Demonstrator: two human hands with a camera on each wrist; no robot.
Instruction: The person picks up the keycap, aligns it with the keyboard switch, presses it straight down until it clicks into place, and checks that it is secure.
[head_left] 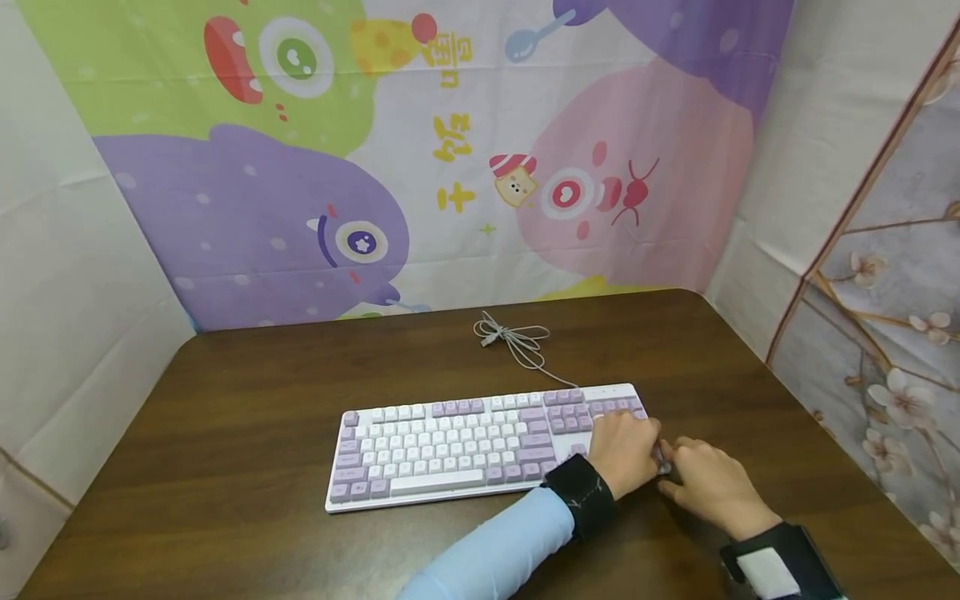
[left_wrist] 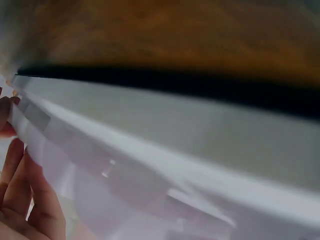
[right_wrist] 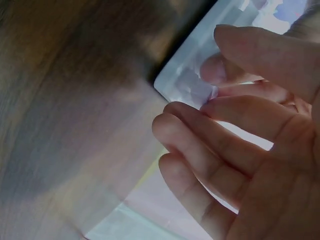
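A white and lilac keyboard [head_left: 450,450] lies on the wooden table. My left hand [head_left: 624,450] is over the number pad at its right end, fingertips hidden in the head view. My right hand [head_left: 712,483] is beside the lower right corner, close to the left. In the right wrist view, the right hand [right_wrist: 260,135] has its thumb and index finger apart, its fingers slightly bent. Its index fingertip is near a lilac keycap [right_wrist: 192,87] at the corner; whether they touch is unclear. The left wrist view shows the keyboard's side [left_wrist: 200,130] close up and blurred.
A light grey cable [head_left: 517,340] lies loosely coiled behind the keyboard and runs to its back edge. The brown table [head_left: 225,417] meets a patterned cloth [head_left: 465,250] at the back. White fabric and a floral panel [head_left: 885,333] stand on the right.
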